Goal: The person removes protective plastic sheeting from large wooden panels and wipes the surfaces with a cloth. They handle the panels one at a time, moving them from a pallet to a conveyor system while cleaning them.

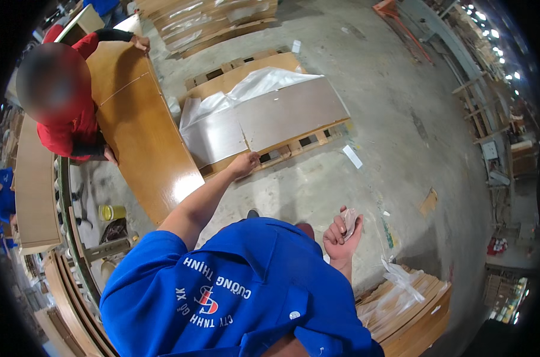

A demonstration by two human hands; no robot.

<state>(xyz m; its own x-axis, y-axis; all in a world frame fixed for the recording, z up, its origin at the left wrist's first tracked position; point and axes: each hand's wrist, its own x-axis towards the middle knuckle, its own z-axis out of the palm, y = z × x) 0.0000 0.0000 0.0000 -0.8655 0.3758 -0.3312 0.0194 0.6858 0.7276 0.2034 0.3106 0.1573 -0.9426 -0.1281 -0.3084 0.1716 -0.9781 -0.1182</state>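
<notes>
My left hand (pixel 245 165) reaches out to the near edge of a stack of wood panels (pixel 222 166) on a pallet. Its fingers are curled together, and what they pinch, if anything, is too small to make out. Over the panels lies a greyish, shiny sheet (pixel 288 116) with a dark split or seam near my hand. White plastic film (pixel 264 83) is bunched along the sheet's far side. My right hand (pixel 340 238), palm up, is closed on a crumpled piece of translucent plastic film (pixel 349 221), held away from the stack.
At left a person in red (pixel 58 128) rests both hands on a long glossy brown panel (pixel 142 137). More wrapped panels (pixel 216 24) are stacked beyond. A yellow bucket (pixel 112 212) stands below the panel. Film-covered boards (pixel 407 303) sit at lower right, a pallet jack (pixel 395 18) far right.
</notes>
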